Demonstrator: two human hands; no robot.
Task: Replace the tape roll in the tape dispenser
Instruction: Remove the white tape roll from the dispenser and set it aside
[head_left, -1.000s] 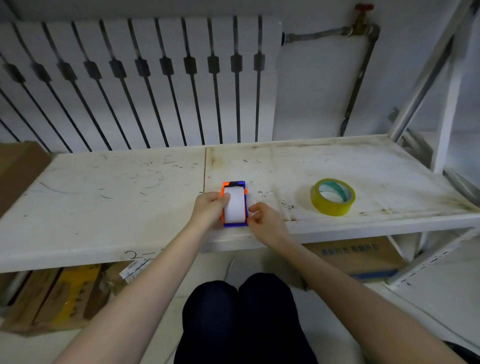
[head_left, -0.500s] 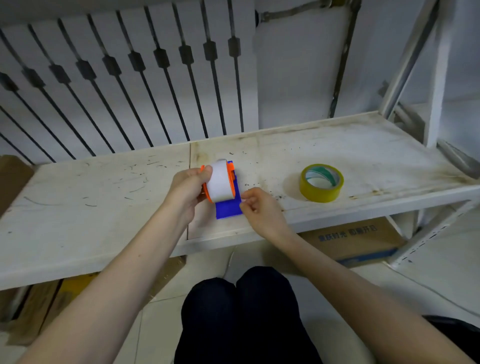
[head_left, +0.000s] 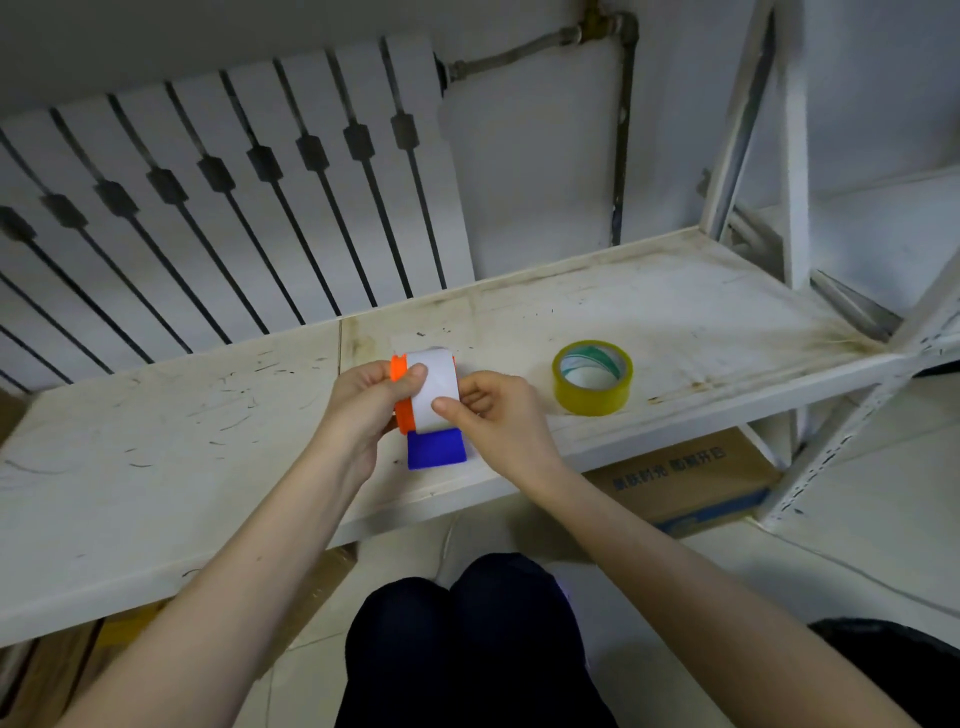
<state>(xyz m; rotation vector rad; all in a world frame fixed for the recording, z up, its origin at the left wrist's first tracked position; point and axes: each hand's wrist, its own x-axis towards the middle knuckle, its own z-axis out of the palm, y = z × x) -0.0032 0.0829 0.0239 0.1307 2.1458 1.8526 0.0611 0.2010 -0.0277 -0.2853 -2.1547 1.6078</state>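
Both hands hold the dispenser (head_left: 434, 451) up over the front edge of the white shelf (head_left: 208, 415). The left hand (head_left: 363, 402) grips its orange side, thumb pressed near the top of the white roll (head_left: 434, 387), fingers (head_left: 410, 375) curled and clenched around the orange flange. The right hand (head_left: 501, 415) comes in from the other side, its thumb resting on the lower face of the white roll and the other fingers tucked behind, so it too is grasping the roll or the frame; which one I cannot tell. The blue part of the dispenser hangs down below the roll, between the two wrists. The white roll sits in the dispenser, standing on edge with its broad face toward the person. To the right, well apart from the hands, a yellow roll (head_left: 592, 378) lies flat on the shelf with its hole upward. A white radiator (head_left: 234, 208) stands behind the shelf, and a cardboard box (head_left: 691, 478) sits beneath it on the floor. Dark-clad knees (head_left: 462, 639) show at the bottom.
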